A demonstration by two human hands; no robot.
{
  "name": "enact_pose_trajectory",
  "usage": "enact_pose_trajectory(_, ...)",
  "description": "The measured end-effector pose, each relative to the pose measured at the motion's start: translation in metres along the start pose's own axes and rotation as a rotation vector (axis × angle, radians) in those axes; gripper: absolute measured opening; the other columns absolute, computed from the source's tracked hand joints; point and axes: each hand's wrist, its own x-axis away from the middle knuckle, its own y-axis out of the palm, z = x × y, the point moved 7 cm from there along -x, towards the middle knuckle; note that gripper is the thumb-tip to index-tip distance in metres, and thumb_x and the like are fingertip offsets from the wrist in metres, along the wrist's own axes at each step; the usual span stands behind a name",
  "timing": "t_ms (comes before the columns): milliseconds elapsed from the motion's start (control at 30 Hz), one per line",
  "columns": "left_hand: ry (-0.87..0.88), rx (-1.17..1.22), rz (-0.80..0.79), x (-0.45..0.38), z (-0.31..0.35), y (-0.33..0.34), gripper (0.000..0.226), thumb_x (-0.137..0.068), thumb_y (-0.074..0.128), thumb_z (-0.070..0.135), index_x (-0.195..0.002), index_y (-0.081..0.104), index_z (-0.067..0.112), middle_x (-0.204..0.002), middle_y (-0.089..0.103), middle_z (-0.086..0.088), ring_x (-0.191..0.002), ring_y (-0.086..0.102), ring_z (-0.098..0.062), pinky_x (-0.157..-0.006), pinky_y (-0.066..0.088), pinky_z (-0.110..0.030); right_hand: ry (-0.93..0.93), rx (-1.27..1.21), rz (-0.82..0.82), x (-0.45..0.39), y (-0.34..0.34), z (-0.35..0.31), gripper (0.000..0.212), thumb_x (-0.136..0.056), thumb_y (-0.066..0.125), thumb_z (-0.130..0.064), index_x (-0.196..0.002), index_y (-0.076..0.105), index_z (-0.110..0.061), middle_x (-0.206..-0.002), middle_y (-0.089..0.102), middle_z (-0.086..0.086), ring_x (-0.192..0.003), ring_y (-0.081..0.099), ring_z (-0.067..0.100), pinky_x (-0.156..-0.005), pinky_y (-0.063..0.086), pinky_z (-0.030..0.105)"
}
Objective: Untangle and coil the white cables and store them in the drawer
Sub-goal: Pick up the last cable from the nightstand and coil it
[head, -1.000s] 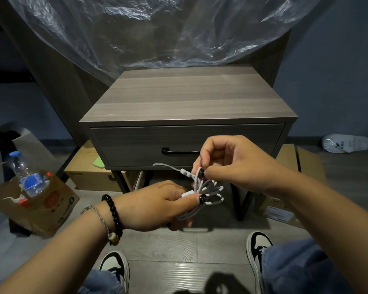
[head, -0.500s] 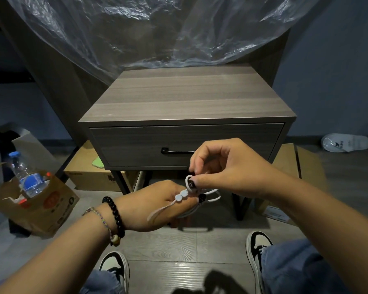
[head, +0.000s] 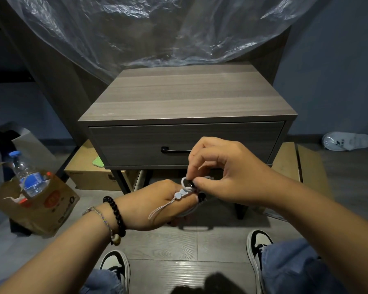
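Note:
A small bundle of white cable hangs in the air in front of the nightstand, pinched between both hands. My left hand grips the coiled part from below, and a loose end dangles down over its fingers. My right hand pinches a loop at the top of the bundle with thumb and forefinger. The grey wooden nightstand stands just behind, its single drawer closed, with a black handle partly hidden by my right hand.
A brown paper bag with a water bottle stands on the floor at left. Cardboard boxes lie under and beside the nightstand. A white slipper lies at far right. Clear plastic sheeting hangs behind. My shoes are below.
The spread loops of white cable have been gathered into a tight bundle. My right hand dropped lower onto it, and a loose cable end now hangs over my left hand.

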Motion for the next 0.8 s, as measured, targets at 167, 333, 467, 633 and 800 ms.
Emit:
enact_pose_trajectory(167,-0.009,-0.034,-0.015,0.000,0.001,0.002,0.048,-0.098,0.036,0.045,-0.082,0.055,0.004,-0.072,0.055,-0.012,-0.057,0.049,-0.006,-0.057,0.043,-0.019,0.025,0.118,-0.060,0.000,0.003,0.001,0.020,-0.080,0.067,-0.003,-0.088,0.078,-0.017,-0.097,0.059,-0.010,-0.086,0.063,0.011,-0.072,0.055,0.031)
enact_pose_trajectory(333,0.001,-0.082,-0.019,0.000,0.001,0.000,0.064,-0.085,0.031,0.064,-0.084,0.055,0.004,-0.073,0.054,-0.013,-0.057,0.046,-0.007,-0.057,0.042,-0.021,0.049,0.190,-0.178,0.002,0.010,0.002,0.013,-0.082,0.069,-0.012,-0.090,0.077,-0.019,-0.100,0.055,-0.013,-0.092,0.058,0.008,-0.076,0.053,0.025)
enact_pose_trajectory(467,-0.021,-0.169,0.007,0.000,0.001,-0.002,0.049,-0.094,0.034,0.057,-0.074,0.050,0.015,-0.064,0.047,0.001,-0.053,0.040,-0.007,-0.055,0.039,-0.023,0.050,0.200,-0.146,0.001,0.006,0.003,0.007,-0.080,0.073,-0.013,-0.082,0.076,-0.018,-0.098,0.055,-0.013,-0.087,0.058,0.009,-0.073,0.052,0.024)
enact_pose_trajectory(633,-0.057,-0.182,0.030,0.001,0.004,-0.003,0.056,-0.082,0.030,0.067,-0.070,0.051,0.017,-0.062,0.048,0.002,-0.053,0.041,-0.008,-0.055,0.040,-0.027,0.150,0.131,-0.106,0.001,-0.002,0.009,0.007,-0.075,0.077,-0.012,-0.073,0.072,-0.016,-0.096,0.056,-0.011,-0.083,0.058,0.005,-0.070,0.050,0.017)
enact_pose_trajectory(800,-0.094,-0.171,0.012,0.002,0.005,0.000,0.051,-0.080,0.035,0.067,-0.069,0.053,0.021,-0.062,0.053,0.006,-0.053,0.047,-0.006,-0.058,0.046,-0.032,0.214,0.090,-0.136,0.001,-0.004,0.015,0.016,-0.072,0.080,-0.018,-0.065,0.065,-0.021,-0.090,0.058,-0.009,-0.077,0.057,0.007,-0.066,0.048,0.020)
